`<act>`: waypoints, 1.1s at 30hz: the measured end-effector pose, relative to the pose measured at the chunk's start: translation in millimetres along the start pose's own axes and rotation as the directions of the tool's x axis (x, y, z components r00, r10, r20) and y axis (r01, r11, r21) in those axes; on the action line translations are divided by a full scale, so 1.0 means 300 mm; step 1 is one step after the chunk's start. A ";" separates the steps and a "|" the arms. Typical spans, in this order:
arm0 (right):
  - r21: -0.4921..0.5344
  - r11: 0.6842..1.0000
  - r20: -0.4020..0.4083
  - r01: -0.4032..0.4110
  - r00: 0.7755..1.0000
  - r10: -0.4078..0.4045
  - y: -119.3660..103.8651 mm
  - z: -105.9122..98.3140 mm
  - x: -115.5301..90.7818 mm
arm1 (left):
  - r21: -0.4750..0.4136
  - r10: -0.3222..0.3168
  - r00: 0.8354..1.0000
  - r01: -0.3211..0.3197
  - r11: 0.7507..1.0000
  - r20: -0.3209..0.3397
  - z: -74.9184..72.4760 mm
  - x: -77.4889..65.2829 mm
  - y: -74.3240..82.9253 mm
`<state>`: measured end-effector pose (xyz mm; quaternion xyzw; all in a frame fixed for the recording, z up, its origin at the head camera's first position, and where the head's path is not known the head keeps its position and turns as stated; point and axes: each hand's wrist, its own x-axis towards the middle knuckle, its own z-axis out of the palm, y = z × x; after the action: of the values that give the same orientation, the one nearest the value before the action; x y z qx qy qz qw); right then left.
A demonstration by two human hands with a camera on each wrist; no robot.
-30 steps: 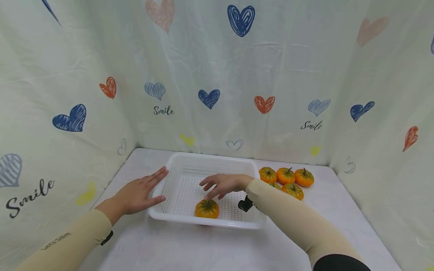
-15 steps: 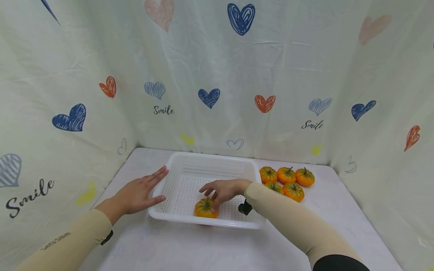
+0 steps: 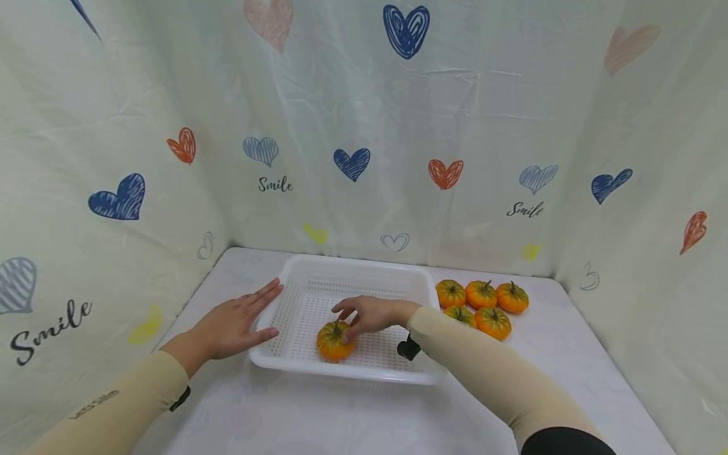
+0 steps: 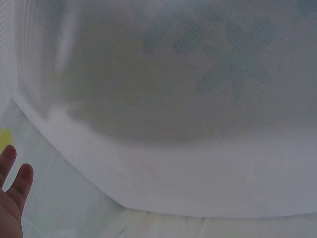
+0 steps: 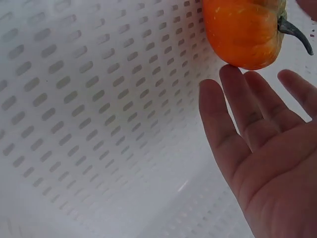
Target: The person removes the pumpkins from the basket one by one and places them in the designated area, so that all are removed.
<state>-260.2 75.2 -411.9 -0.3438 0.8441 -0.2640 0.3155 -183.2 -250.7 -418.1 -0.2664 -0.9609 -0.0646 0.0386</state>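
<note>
A small orange pumpkin (image 3: 332, 343) with a dark stem sits tilted near the front wall inside a white perforated plastic basket (image 3: 347, 373). My right hand (image 3: 372, 315) reaches over the basket's right side and holds the pumpkin, thumb on its near right face and fingers at its far side. The right wrist view has fingertips against the orange pumpkin (image 5: 245, 32), its stem pointing toward the hand. My left hand (image 3: 230, 325) lies with straight, spread fingers at the basket's left rim. Two fingers of the left hand (image 4: 12, 193) show in the left wrist view.
Several more orange pumpkins (image 3: 492, 322) are grouped on the white-covered table (image 3: 398, 417), just right of the basket. A pale curtain (image 3: 398, 114) printed with hearts closes off the back and both sides.
The right thumb has come down onto the pumpkin, which has shifted left and slightly away and tipped so its stem shows. The left hand and the basket have stayed put.
</note>
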 end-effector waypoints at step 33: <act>-0.045 0.998 -0.046 0.037 0.998 -0.040 0.021 0.031 0.040 | -0.003 0.009 1.000 -0.009 1.000 -0.012 0.001 0.000 0.001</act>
<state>-263.0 67.9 -426.3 -0.3605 0.8501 -0.2596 0.2827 -183.0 -250.4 -418.3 -0.2704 -0.9594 -0.0677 0.0442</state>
